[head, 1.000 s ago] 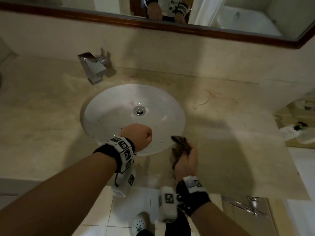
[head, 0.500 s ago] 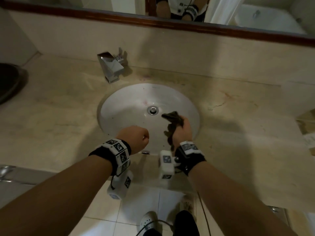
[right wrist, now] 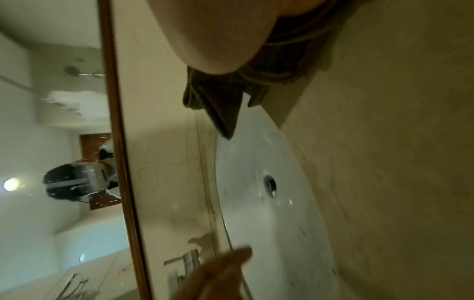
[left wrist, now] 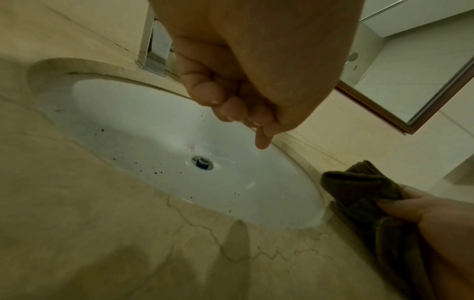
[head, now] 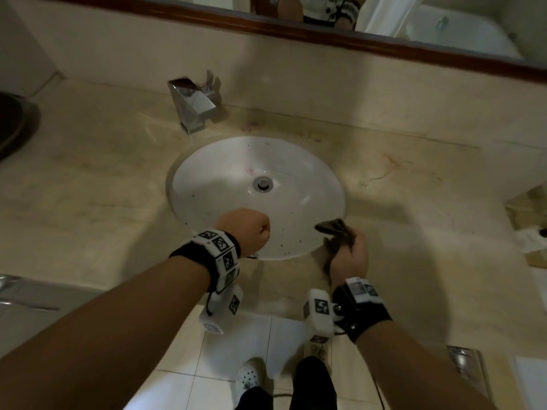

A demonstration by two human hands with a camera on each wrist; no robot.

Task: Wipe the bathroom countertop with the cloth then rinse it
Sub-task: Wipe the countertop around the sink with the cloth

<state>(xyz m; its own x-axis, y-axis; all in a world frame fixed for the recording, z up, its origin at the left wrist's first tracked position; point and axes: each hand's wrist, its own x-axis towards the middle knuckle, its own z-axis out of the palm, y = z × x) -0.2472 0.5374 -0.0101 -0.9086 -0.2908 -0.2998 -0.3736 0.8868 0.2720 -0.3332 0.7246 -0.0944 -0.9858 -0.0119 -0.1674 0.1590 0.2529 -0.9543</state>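
My right hand (head: 349,255) grips a bunched dark brown cloth (head: 334,232) at the front right rim of the white oval sink (head: 225,184). One corner of the cloth (left wrist: 359,182) pokes out over the rim; the cloth (right wrist: 225,101) hangs from under my palm in the right wrist view. My left hand (head: 248,229) hovers over the front of the basin as a fist with nothing in it, fingers (left wrist: 231,105) curled. The beige marble countertop (head: 414,202) surrounds the sink. Dark specks dot the basin's front.
A square chrome faucet (head: 192,105) stands behind the sink at the left. A mirror with a wooden frame (head: 384,39) runs along the back wall. A dark round object (head: 11,125) lies at the far left. White items (head: 529,241) lie on a lower ledge at the right.
My right hand has moved the cloth from over the basin near the drain back to the sink's front right rim. The left fist has stayed over the basin's front.
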